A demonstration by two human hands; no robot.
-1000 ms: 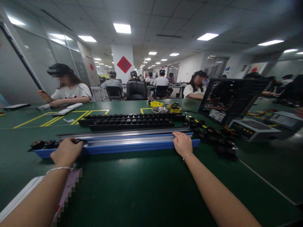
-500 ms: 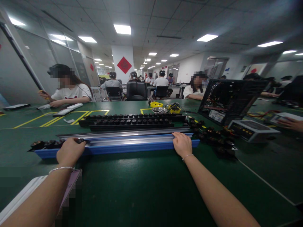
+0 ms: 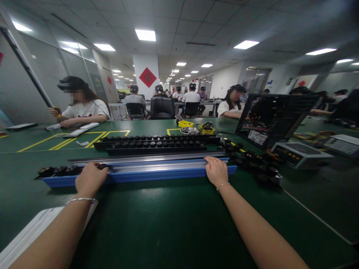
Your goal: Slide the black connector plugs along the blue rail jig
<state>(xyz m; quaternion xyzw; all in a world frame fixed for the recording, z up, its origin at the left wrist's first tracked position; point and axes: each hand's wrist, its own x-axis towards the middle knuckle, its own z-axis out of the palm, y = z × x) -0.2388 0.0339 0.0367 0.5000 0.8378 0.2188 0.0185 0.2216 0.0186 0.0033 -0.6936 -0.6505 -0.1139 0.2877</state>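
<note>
A long blue channel [image 3: 157,175] with a silvery inside lies crosswise in front of me. My left hand [image 3: 91,179] is closed over a row of black round-topped modules [image 3: 58,171], socket-like in shape, that runs into the channel's left part. The front end of this row shows just past my fingertips; its middle is hidden under the hand. At the other end, my right hand [image 3: 217,170] grips the channel, fingers over its far side and thumb out of sight. Directly behind lies a dark-edged metal rail [image 3: 179,157].
Two black rails filled with modules [image 3: 157,144] lie farther back. More loose modules [image 3: 260,164] are at right, by a power supply [image 3: 301,154] and a computer case [image 3: 275,119]. Yellow trays [image 3: 185,124] and a metal bowl [image 3: 189,130] stand behind. A co-worker [image 3: 84,108] sits at left.
My left hand has slid a little to the right along the channel, and the black modules' front end has moved with it. My right hand stays put.
</note>
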